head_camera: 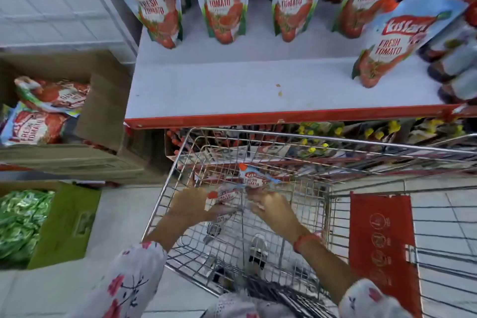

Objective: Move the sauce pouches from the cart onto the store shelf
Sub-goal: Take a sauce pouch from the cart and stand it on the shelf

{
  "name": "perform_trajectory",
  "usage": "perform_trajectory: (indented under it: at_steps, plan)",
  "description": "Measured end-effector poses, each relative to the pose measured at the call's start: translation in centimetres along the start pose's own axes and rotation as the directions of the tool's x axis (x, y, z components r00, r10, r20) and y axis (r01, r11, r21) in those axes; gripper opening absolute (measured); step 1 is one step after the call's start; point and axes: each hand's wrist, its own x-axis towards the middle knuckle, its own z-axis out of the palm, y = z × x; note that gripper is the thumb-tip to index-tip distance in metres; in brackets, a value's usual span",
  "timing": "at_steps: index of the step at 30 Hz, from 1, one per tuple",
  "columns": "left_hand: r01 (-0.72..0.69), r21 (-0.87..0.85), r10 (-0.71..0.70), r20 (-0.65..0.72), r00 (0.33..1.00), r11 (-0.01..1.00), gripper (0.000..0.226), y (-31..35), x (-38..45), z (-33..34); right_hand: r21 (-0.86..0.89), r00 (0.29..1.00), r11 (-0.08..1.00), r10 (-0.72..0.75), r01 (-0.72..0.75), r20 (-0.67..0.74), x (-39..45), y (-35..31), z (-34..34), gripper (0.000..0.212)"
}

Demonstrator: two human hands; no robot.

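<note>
- The left hand (189,205) is reaching down inside the cart (320,142), its fingers closing around the side of a sauce pouch (222,200) that is lying tilted against the wire; how much of the grip is on the far side is hidden.
- The right hand (271,205) is working just beside it, fingers bunched under the lower end of a second pouch (251,178), which is standing up slightly higher in the basket; it looks clamped on, though blur is making the fingertips hard to read.
- Both pouches are sitting low in the cart, touching or nearly touching each other, below the level of the shelf (232,90).
- These packs are looking soft and floppy with a liquid fill, so they are probably going to sag and slosh if pinched by a corner; the glossy film is likely slippery.
- A hold across the full belly, or at the stiffer sealed top near the spout, is seeming the safest; squeezing hard near the cap is risking a leak.
- They are likely moderately heavy for their size, manageable one per hand.
- On the shelf, a row of standing pouches (222,0) is leaning forward, with bare white board in front, which is looking like the place to set these.
- A cardboard box (103,111) to the left is holding more of the same packs.
</note>
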Motion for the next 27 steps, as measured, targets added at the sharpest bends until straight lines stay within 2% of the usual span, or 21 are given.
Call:
perform_trajectory:
  at_steps: [1, 4, 9, 12, 16, 19, 22, 27]
  plan:
    - [-0.001, 0.048, -0.004, 0.092, 0.996, 0.999, 0.053, 0.1, -0.1, 0.6, -0.047, 0.997, 0.999, 0.006, -0.002, 0.083, 0.3, 0.0, 0.9, 0.029]
    - [-0.024, 0.078, 0.013, 0.137, 0.990, 0.997, 0.044, 0.0, 0.0, 3.3, -0.158, 0.971, 0.987, 0.048, -0.011, 0.235, 1.4, -0.4, 3.3, 0.032]
    - [-0.077, 0.118, 0.067, 0.089, 0.994, 0.990, 0.030, 0.1, 0.8, 5.6, -0.280, 0.966, 0.959, 0.117, -0.049, 0.231, 2.9, -0.6, 5.5, 0.022]
    - [-0.094, 0.037, 0.091, 0.069, 0.993, 0.995, 0.031, -0.2, 0.7, 6.0, -0.290, 0.974, 0.956, 0.110, -0.049, 0.200, 3.1, -0.6, 6.0, 0.022]
    - [-0.110, -0.212, 0.105, -0.035, 0.994, 0.971, 0.026, -0.9, -0.2, 5.4, -0.215, 0.990, 0.977, 0.041, -0.011, 0.134, 2.2, -0.6, 5.1, 0.028]
    - [-0.185, -0.330, 0.149, -0.131, 0.980, 0.926, 0.025, -1.2, -1.2, 4.5, -0.071, 0.999, 0.997, -0.032, 0.035, 0.043, 0.6, -1.1, 3.1, 0.027]
    - [-0.276, -0.423, 0.195, -0.227, 0.954, 0.863, 0.026, -1.3, -2.5, 3.1, 0.110, 0.997, 0.993, -0.042, 0.050, -0.069, -1.1, -1.8, 0.6, 0.021]
    - [-0.417, -0.505, 0.235, -0.386, 0.892, 0.755, 0.027, -1.0, -4.6, -0.6, 0.145, 0.970, 0.982, -0.083, 0.118, -0.227, -3.3, -3.5, -4.1, 0.027]
